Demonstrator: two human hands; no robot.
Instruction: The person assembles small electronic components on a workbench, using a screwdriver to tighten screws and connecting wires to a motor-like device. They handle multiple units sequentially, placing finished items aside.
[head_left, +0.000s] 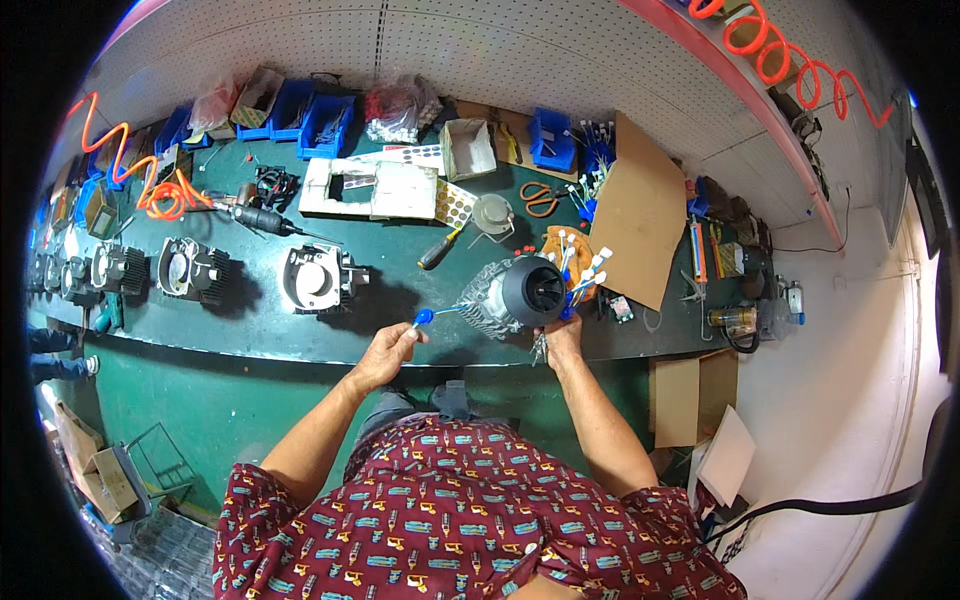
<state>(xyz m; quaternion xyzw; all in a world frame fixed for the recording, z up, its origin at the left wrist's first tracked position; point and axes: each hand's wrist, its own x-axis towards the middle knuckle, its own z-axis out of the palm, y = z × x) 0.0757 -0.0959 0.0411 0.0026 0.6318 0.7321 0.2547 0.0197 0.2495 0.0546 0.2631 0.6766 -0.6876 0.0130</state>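
At the bench's front edge stands a finned metal motor housing (487, 303) with a black fan wheel (534, 291) on its right side. My left hand (387, 352) is closed, pinching a small blue-ended piece (424, 317); a thin pale shaft or lead runs from it to the housing. My right hand (564, 338) is closed beside the fan wheel, by the blue ends of a bundle of wires with white connectors (590, 270). What its fingers grip is hidden. Small metal tabs (540, 348) hang next to it.
Several finned castings (315, 278) line the bench to the left. Behind lie a yellow-black screwdriver (440, 249), orange-handled scissors (540, 198), a white box (372, 190) and blue bins (326, 125). A cardboard sheet (640, 210) leans at the right. Orange coiled hoses (172, 196) hang around.
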